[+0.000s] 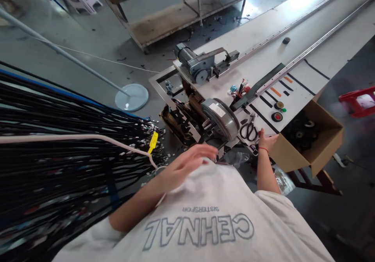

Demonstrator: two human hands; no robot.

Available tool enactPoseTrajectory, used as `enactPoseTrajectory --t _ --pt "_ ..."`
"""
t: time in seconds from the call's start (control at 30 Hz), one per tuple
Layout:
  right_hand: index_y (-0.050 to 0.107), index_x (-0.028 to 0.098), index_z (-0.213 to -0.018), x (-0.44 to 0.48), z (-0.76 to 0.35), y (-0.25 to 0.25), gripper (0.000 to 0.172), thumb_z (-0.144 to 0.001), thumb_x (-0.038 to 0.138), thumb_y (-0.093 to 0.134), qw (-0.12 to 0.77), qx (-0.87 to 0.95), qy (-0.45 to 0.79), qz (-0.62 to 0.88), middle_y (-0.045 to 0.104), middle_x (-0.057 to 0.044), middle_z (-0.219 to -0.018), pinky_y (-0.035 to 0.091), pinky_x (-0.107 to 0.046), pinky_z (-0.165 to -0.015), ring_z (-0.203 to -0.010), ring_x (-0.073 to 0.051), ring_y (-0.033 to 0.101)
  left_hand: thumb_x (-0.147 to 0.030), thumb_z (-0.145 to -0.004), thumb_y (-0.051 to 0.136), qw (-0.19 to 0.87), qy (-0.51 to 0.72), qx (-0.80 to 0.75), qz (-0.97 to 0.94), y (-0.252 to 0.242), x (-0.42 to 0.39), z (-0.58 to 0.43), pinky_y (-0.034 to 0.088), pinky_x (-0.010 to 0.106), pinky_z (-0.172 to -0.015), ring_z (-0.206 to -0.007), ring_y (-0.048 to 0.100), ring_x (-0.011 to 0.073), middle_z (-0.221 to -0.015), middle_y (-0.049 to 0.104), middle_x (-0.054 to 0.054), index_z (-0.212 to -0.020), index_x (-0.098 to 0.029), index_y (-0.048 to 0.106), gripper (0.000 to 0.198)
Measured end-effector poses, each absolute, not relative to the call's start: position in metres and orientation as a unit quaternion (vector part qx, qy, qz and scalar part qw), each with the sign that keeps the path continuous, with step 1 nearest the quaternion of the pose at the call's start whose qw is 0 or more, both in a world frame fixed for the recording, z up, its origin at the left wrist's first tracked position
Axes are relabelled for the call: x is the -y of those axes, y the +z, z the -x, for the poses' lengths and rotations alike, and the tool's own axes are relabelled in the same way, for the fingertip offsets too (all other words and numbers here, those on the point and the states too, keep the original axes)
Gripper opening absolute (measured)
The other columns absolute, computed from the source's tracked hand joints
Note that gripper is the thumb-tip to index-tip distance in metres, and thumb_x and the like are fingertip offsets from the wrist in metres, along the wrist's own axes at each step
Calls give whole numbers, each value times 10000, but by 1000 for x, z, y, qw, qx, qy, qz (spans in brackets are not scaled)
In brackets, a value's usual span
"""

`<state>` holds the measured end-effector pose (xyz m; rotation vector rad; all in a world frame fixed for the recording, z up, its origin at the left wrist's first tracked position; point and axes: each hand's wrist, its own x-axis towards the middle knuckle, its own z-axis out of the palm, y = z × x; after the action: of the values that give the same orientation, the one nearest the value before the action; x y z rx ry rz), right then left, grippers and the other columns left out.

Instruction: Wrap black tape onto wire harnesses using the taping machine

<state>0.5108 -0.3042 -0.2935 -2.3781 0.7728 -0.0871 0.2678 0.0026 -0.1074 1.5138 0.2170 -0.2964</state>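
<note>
My left hand (186,164) hovers in front of my white shirt, below a grey wheel-like reel (221,117) at the table's end. Its fingers are stretched out and nothing shows in them. At the near edge of the table, my right hand (267,141) reaches out with the thumb apart from the fingers, and I see nothing held. Close to its left lie black-handled scissors (249,131). A roll of tape with a red centre (277,116) lies farther up, beside a tan-centred tape roll (279,105). Whether the right fingertips touch the table edge or the carton (325,137) is unclear.
A motor unit (195,65) is mounted at the table's far end. Connectors with wires (240,90) lie near the rail (310,45). On the left hang many black cables (73,137), with a pale pole and round base (131,97) behind. A red stool (359,102) stands right.
</note>
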Motion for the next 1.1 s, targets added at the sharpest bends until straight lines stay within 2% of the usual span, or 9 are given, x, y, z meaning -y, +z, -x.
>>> enactPoseTrajectory --t 0.1,0.17,0.27,0.33,0.4,0.6,0.73,0.93,1.1 --pt "188 -79 -1508 307 -512 -295 1070 -777 533 673 337 -280 -50 898 300 -320 -1524 243 -459 -1180 -1443 -367 283 -394 -919 553 631 -82 -214 -741 -174 7 -291 368 460 -1140 -1376 410 273 -1517 383 136 -1415 -210 393 552" --pt "188 -97 -1503 308 -513 -295 1069 -783 528 670 343 -278 -54 896 294 -329 -1522 238 -461 -1182 -1449 -369 271 -347 -855 618 581 -61 -259 -769 -222 8 -301 349 464 -1144 -1362 430 287 -1480 423 176 -1388 -141 394 614" --pt "178 -88 -1511 308 -513 -295 1058 -808 562 629 341 -281 -45 896 295 -331 -1520 252 -484 -1173 -1448 -374 273 -336 -845 598 539 -106 -250 -797 -273 0 -303 456 414 -1016 -1120 617 269 -1166 666 128 -1129 -143 581 344" --pt "169 -77 -1517 307 -512 -294 1072 -798 564 638 338 -282 -38 897 296 -328 -1520 258 -489 -1170 -1445 -377 278 -359 -860 556 512 -135 -245 -812 -288 -7 -297 503 381 -882 -930 663 253 -944 711 89 -929 -161 626 220" --pt "171 -70 -1518 306 -512 -293 1080 -781 550 662 335 -284 -35 898 297 -330 -1518 260 -488 -1169 -1443 -379 282 -383 -872 523 501 -129 -243 -820 -293 -11 -286 506 355 -799 -832 660 237 -852 708 72 -851 -170 627 238" --pt "249 -28 -1500 303 -509 -288 952 -837 572 573 338 -293 -38 894 324 -320 -1507 271 -492 -1163 -1430 -371 317 -490 -897 474 543 -13 -266 -796 -293 -11 -260 492 298 -755 -804 650 198 -852 711 51 -959 -177 639 358" --pt "226 -39 -1505 302 -508 -286 1015 -788 549 641 336 -291 -31 895 306 -321 -1517 273 -482 -1165 -1435 -374 304 -575 -882 462 543 32 -288 -788 -293 -12 -259 486 292 -759 -786 633 189 -830 688 46 -941 -175 637 441" --pt "259 -23 -1494 303 -507 -288 920 -859 596 503 342 -294 -35 892 328 -327 -1497 280 -509 -1152 -1419 -378 330 -544 -882 480 549 37 -274 -789 -284 -13 -259 483 287 -745 -761 608 179 -799 664 34 -912 -174 633 401" --pt "222 -36 -1509 303 -507 -287 1024 -788 569 625 336 -288 -30 896 321 -330 -1500 283 -506 -1151 -1416 -390 328 -568 -882 465 552 25 -266 -790 -283 -14 -259 495 297 -727 -742 616 186 -798 680 49 -917 -168 646 440"
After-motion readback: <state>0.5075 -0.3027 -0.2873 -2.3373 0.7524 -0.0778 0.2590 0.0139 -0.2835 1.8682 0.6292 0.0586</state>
